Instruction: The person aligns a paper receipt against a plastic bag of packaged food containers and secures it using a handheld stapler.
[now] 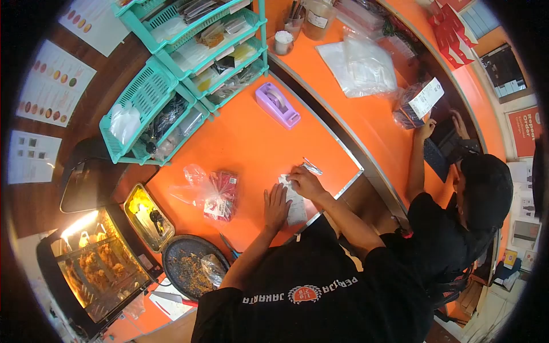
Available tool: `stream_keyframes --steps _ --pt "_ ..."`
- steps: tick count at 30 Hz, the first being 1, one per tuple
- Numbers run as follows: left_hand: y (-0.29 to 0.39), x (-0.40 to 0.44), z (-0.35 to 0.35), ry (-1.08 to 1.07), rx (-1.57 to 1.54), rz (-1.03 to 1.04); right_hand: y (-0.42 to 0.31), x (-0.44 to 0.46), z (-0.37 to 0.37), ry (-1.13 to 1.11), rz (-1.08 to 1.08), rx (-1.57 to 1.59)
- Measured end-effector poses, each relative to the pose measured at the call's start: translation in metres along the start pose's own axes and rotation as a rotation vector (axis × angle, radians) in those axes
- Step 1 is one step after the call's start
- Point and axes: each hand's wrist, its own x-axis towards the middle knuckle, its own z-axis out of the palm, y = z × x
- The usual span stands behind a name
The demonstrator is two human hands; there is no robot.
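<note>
A long white printed paper slip (296,212), like a receipt, lies on the orange counter in front of me. My left hand (277,207) rests flat along its left edge, fingers stretched out. My right hand (306,183) is bent over the slip's upper end, its fingers closed at the paper; the fingertips are partly hidden. Just beyond the right hand lies a small silvery item (312,166), too small to name. Left of my hands sits a red box in a clear plastic bag (221,195), the bag gathered on its left side.
A purple tape dispenser (278,105) and teal tray racks (189,80) stand at the back. Scissors (230,246), a dark round pan (189,263), a metal tray (150,217) and a lit food warmer (94,268) are leftward. A co-worker (457,228) stands at the right counter.
</note>
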Motion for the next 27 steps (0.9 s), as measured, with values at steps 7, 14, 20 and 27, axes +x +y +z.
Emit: stream_keyframes --steps 7,14,20,27 --pt "0.002 0.003 -0.006 -0.072 0.018 -0.011 -0.001 0.004 0.000 0.078 0.090 0.080" --pt "-0.001 0.002 -0.002 -0.068 0.013 -0.008 0.002 0.005 -0.001 0.009 0.000 -0.022" --pt "-0.004 0.001 0.003 -0.038 0.029 0.048 -0.003 0.012 -0.003 0.078 -0.063 -0.021" --pt "-0.002 0.006 -0.007 -0.064 0.042 0.050 -0.008 0.014 -0.007 -0.011 0.028 -0.064"
